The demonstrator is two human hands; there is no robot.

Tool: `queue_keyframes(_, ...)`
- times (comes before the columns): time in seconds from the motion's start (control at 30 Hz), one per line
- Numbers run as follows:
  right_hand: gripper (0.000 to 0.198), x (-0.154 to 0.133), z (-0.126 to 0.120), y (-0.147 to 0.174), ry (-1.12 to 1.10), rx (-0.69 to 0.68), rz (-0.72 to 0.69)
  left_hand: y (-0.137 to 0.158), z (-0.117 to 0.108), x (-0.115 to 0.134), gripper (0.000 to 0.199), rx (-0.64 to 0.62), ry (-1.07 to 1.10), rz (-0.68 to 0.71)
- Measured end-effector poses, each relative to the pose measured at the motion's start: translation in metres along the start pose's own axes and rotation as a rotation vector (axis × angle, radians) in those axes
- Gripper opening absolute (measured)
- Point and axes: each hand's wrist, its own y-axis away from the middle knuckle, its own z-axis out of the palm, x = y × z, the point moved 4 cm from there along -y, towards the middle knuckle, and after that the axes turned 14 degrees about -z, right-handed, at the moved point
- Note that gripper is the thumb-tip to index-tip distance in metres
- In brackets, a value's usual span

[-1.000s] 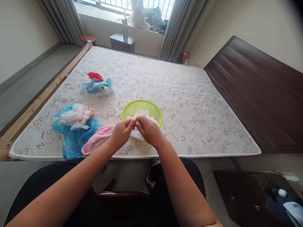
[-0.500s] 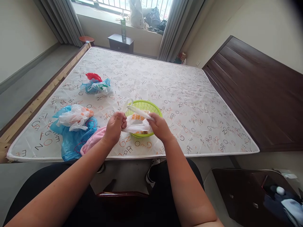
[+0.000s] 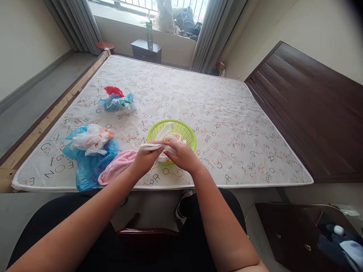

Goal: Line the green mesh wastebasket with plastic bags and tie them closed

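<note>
A white plastic bag [image 3: 172, 138] with orange print lies partly inside a lime-green basket [image 3: 193, 140]. My left hand [image 3: 148, 156] is closed on the bag's gathered, twisted handles in front of the basket. Meeting it from the right, my right hand [image 3: 180, 154] also pinches the white plastic. Both hands' fingertips nearly touch and hide part of the bag. Just left of my left hand lies a pink towel [image 3: 117, 166]. Beside the towel are a blue plastic bag [image 3: 86, 172] and a crumpled white bag with orange [image 3: 92, 139] on top of it.
Farther back on the lettered mattress [image 3: 227, 113] lie a red bag [image 3: 114, 91] and a crumpled blue-and-white bag [image 3: 117, 102]. A dark headboard [image 3: 306, 113] borders the right side. At lower right stands a dark cabinet [image 3: 280, 226] with a phone and clothing.
My hands have come together, and the bag's handles, stretched between them before, are now bunched. The bag's printed part looks more rounded in the basket. The view has shifted slightly.
</note>
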Motion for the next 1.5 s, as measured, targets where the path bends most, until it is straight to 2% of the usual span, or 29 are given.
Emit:
queue_keyframes(0.07,0.030,0.002,-0.006,0.003,-0.079,0.007,0.050,0.003,0.002,0.004,0.030,-0.023,-0.016,0.006)
queue_keyframes(0.2,0.061,0.006,-0.012,0.010,-0.329,0.060,0.128,0.004,0.010,0.008,0.034,-0.178,-0.014,-0.061)
queue_keyframes(0.27,0.071,0.007,-0.012,0.012,-0.447,0.093,0.136,0.004,0.011,0.009,0.032,-0.197,-0.010,-0.077)
queue_keyframes(0.37,0.072,0.008,-0.015,0.011,-0.604,0.178,0.107,0.005,0.010,0.011,0.027,-0.210,-0.041,-0.093)
queue_keyframes(0.43,0.060,0.010,-0.020,0.010,-0.646,0.239,0.117,0.007,0.013,0.011,0.027,-0.265,-0.060,-0.135)
queue_keyframes(0.5,0.039,0.012,-0.025,0.010,-0.630,0.281,0.149,0.008,0.016,0.008,0.028,-0.318,-0.042,-0.180)
queue_keyframes(0.57,0.024,0.013,-0.030,0.011,-0.586,0.333,0.183,0.007,0.018,0.005,0.029,-0.297,0.027,-0.209)
queue_keyframes(0.7,0.017,0.003,-0.033,0.012,-0.465,0.403,0.197,0.000,0.014,-0.005,0.035,-0.085,0.282,-0.305)
queue_keyframes(0.8,0.009,-0.014,-0.030,0.008,-0.349,0.312,0.098,-0.005,0.010,-0.011,0.042,0.000,0.389,-0.364)
queue_keyframes(0.93,0.012,-0.030,-0.023,0.003,-0.217,0.083,-0.035,-0.007,0.004,-0.013,0.047,0.047,0.417,-0.379)
queue_keyframes(1.0,0.014,-0.031,-0.019,0.002,-0.171,0.025,-0.086,-0.007,0.001,-0.014,0.047,0.056,0.383,-0.384)
queue_keyframes(1.1,0.010,-0.023,-0.012,0.002,-0.117,0.017,-0.116,-0.005,0.002,-0.014,0.041,0.026,0.277,-0.366)
queue_keyframes(1.23,0.009,-0.007,-0.002,0.002,0.036,0.086,-0.040,-0.001,0.006,-0.008,0.038,-0.030,0.174,-0.310)
queue_keyframes(1.33,0.024,-0.002,0.001,0.002,0.109,0.153,-0.069,0.001,0.006,-0.002,0.034,-0.063,0.085,-0.273)
queue_keyframes(1.43,0.030,-0.003,0.004,0.000,0.117,0.086,-0.108,0.003,0.003,0.002,0.027,-0.119,-0.073,-0.251)
queue_keyframes(1.5,0.032,-0.003,0.006,0.000,0.121,0.002,-0.062,0.004,0.002,0.006,0.021,-0.172,-0.159,-0.177)
